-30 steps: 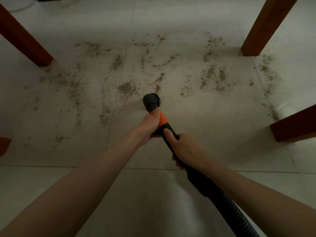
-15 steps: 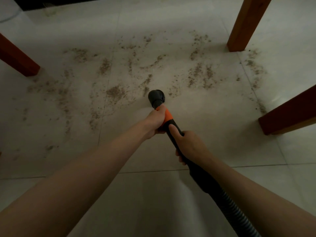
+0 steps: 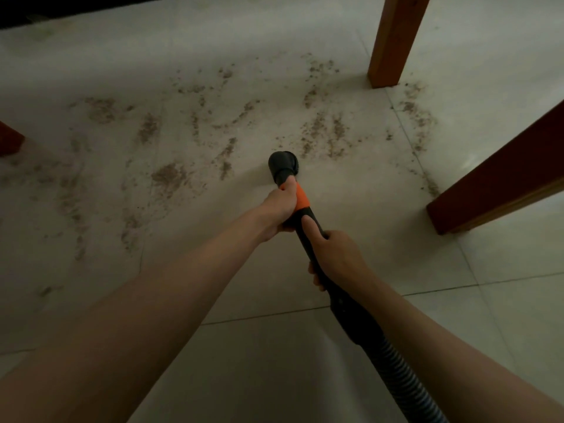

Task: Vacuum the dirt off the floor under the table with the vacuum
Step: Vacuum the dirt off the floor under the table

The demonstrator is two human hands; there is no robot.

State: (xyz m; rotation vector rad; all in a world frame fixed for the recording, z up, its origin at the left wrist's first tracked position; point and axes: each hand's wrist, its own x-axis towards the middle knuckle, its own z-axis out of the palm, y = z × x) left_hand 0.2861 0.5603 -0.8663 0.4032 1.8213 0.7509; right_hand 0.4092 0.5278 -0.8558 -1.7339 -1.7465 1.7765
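Both hands, left hand (image 3: 279, 209) and right hand (image 3: 334, 254), grip the vacuum wand (image 3: 308, 215); nozzle (image 3: 283, 166) seemingly reaches the dirt (image 3: 323, 135); next, sweep farther.

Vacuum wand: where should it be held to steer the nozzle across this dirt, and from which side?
Hold the vacuum wand on its straight black shaft, from above and behind, as now: the left hand grips at the orange collar just behind the nozzle, the right hand lower down, ahead of the ribbed hose. The rigid section probably steers better than the flexible hose.
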